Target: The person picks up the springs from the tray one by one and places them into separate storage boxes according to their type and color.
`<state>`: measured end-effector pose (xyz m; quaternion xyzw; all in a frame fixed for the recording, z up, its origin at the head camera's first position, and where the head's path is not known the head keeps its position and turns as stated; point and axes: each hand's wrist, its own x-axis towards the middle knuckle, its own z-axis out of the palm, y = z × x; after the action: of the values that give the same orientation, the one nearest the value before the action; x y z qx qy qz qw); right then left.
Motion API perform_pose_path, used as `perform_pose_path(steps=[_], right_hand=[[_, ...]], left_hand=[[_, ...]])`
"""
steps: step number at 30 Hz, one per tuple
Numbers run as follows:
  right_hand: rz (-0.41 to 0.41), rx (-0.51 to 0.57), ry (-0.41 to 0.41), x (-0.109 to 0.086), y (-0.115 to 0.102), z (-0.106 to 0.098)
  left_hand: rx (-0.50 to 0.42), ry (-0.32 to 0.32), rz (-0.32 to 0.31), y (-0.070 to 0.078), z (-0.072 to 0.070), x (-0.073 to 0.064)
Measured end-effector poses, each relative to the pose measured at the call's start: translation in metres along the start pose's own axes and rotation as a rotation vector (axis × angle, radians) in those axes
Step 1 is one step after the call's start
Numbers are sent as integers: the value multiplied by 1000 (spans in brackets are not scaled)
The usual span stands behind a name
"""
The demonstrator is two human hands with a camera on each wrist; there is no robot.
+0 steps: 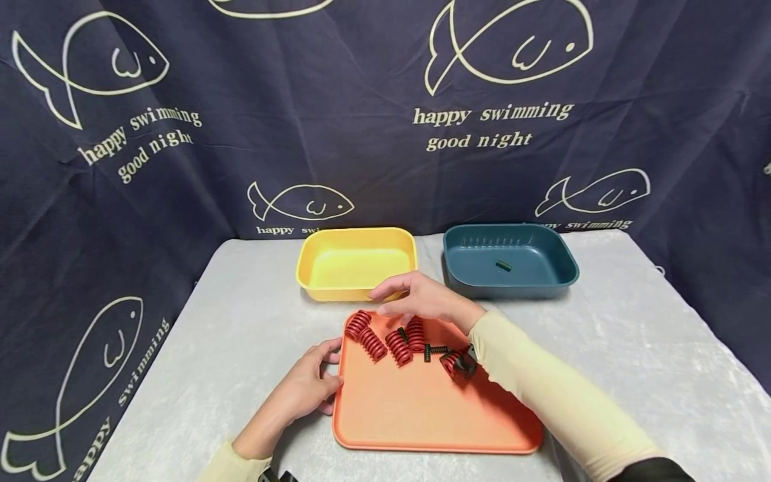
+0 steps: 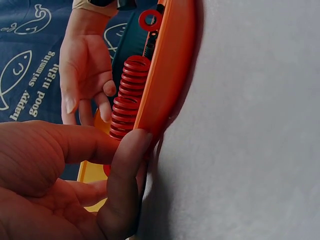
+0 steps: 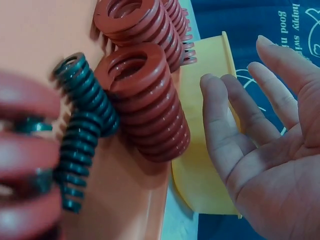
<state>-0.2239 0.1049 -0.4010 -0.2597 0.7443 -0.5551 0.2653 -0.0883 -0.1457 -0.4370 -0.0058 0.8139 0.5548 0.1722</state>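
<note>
Left hand (image 1: 306, 383) pinches tray's (image 1: 415, 415) left edge; right hand (image 1: 426, 298), fingers apart over far edge, seems mid-sorting, likely needing a spring (image 1: 372, 344) grip next.

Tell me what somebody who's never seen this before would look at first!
Probably the bright red coil springs lying on the orange tray, with the open right hand hanging over its far side. Next might come the yellow bin and dark blue bin, side by side beyond the tray. Behind everything, big fish drawings cover the navy curtain.
</note>
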Motion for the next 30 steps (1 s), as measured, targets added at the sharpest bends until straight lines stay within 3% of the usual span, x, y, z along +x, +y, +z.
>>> perform_pose_path(steps=[10, 17, 27, 30], right_hand=[[-58, -76, -16, 8, 3, 19], [-57, -61, -40, 10, 7, 27], [-29, -146, 28, 8, 8, 32], [-48, -224, 35, 12, 11, 37]], left_hand=[[-6, 1, -3, 1, 0, -2], [-15, 0, -4, 1, 0, -2], [-14, -1, -10, 1, -1, -2], [-15, -1, -9, 0, -1, -2]])
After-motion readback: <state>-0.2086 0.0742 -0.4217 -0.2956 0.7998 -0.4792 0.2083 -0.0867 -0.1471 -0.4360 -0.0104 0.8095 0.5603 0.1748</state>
